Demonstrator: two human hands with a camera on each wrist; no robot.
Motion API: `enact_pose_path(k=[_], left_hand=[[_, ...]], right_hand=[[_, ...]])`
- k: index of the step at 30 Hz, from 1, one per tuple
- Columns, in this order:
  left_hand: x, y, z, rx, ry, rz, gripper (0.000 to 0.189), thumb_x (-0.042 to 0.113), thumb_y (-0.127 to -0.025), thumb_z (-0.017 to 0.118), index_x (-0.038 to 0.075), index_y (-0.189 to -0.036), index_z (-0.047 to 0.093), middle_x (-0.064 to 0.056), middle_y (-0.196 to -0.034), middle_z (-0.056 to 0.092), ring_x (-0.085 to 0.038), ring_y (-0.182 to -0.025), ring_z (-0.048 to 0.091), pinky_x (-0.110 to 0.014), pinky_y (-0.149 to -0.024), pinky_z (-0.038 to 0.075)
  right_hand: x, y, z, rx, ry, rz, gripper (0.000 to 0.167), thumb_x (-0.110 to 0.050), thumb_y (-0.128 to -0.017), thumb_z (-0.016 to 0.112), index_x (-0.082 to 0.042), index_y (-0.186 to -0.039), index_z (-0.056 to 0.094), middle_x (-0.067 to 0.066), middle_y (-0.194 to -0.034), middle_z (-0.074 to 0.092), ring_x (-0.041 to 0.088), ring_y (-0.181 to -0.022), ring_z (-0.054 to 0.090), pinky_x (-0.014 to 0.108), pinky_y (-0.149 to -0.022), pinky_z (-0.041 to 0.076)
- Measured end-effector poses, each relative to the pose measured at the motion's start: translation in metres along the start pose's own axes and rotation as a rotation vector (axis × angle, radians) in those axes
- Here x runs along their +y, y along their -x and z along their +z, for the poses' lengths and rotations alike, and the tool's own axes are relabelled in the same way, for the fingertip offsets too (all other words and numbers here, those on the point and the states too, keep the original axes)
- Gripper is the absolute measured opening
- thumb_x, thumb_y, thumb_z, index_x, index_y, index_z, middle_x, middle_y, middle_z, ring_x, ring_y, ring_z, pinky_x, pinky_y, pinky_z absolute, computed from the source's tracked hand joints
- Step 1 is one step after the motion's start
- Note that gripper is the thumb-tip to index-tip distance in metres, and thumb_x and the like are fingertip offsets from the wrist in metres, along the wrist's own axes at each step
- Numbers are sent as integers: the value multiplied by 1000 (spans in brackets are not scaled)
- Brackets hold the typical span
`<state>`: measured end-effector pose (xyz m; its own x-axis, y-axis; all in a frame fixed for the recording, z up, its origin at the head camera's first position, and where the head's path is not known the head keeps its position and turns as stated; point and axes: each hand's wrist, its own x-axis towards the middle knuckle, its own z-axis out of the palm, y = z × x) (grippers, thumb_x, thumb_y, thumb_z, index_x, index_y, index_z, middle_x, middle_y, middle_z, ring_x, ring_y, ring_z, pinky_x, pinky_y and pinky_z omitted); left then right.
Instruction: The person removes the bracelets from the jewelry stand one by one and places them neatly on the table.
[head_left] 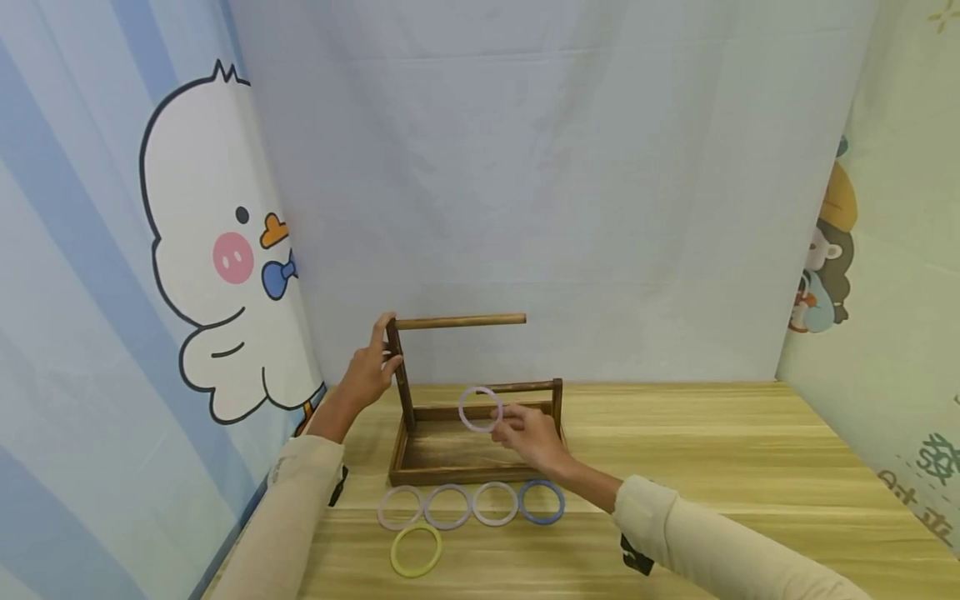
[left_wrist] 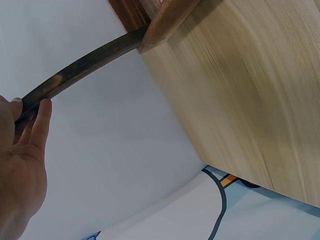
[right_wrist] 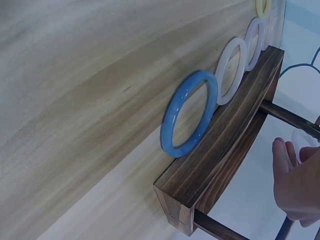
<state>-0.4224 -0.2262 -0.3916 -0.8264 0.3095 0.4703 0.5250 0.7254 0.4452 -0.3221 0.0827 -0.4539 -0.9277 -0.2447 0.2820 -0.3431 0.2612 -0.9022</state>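
Note:
A dark wooden bangle stand [head_left: 427, 477] has a tall left post with an upper rod [head_left: 461, 321] and a short right post with a lower rod [head_left: 525, 387]. Near the top of the tall post [left_wrist: 85, 67], my left hand [head_left: 369, 375] grips it between thumb and fingers. A pale purple bangle [head_left: 462, 408] is pinched by the fingertips of my right hand [head_left: 534, 437], upright in front of the stand, close to the lower rod's free end. Whether the bangle touches that rod cannot be told. In the right wrist view, the hand [right_wrist: 300, 185] is partly cut off.
Along the stand's front lie a pale pink bangle [head_left: 380, 510], a lavender bangle [head_left: 427, 510], a white bangle [head_left: 476, 510] and a blue bangle [right_wrist: 170, 117]. Nearer is a yellow bangle [head_left: 393, 557]. The wooden table [head_left: 675, 467] meets printed curtains at the sides and a plain backdrop behind.

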Motion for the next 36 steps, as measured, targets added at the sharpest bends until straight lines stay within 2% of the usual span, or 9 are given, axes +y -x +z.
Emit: enact_pose_path(k=[5, 12, 20, 25, 30, 36], left_hand=[[0, 1, 0, -2, -3, -1, 77, 1, -105, 60, 17, -162, 12, -37, -126, 64, -50, -114, 67, -59, -91, 58], [0, 0, 0, 0, 3, 1, 76, 1, -104, 60, 17, -162, 13, -38, -126, 64, -50, -113, 67, -59, -91, 58], [-1, 0, 0, 0, 10, -1, 75, 1, -105, 60, 15, -162, 13, -38, -126, 63, -51, -114, 67, -60, -91, 58], [-2, 1, 0, -3, 17, -5, 75, 1, -105, 60, 14, -162, 13, -38, -126, 63, -51, -114, 66, -60, -91, 58], [-2, 1, 0, -3, 12, -3, 75, 1, -105, 59, 14, -162, 12, -38, -126, 63, -51, -114, 66, -60, -91, 58], [0, 1, -1, -5, 7, -13, 76, 2, -105, 60, 16, -163, 12, -38, -128, 63, -50, -115, 66, -59, -92, 58]], right_hand=[[1, 7, 0, -46, 32, -29, 24, -2, -105, 57, 9, -124, 67, 22, -105, 76, 32, -95, 77, 38, -81, 64], [4, 16, 2, -75, 19, 1, 25, -2, -103, 60, 9, -125, 67, 23, -104, 76, 39, -96, 76, 47, -83, 63], [5, 28, 5, -130, 28, -35, 26, -4, -103, 63, 10, -124, 67, 25, -106, 76, 37, -93, 77, 41, -78, 64], [7, 35, 9, -174, -19, -58, 24, 0, -102, 61, 12, -122, 67, 27, -104, 75, 42, -93, 76, 43, -78, 64], [9, 39, 13, -198, -48, -40, 26, 0, -102, 62, 15, -122, 65, 27, -102, 75, 42, -91, 76, 42, -77, 64], [9, 46, 14, -256, -26, -12, 26, 0, -101, 63, 15, -122, 65, 25, -102, 76, 38, -90, 77, 40, -77, 65]])
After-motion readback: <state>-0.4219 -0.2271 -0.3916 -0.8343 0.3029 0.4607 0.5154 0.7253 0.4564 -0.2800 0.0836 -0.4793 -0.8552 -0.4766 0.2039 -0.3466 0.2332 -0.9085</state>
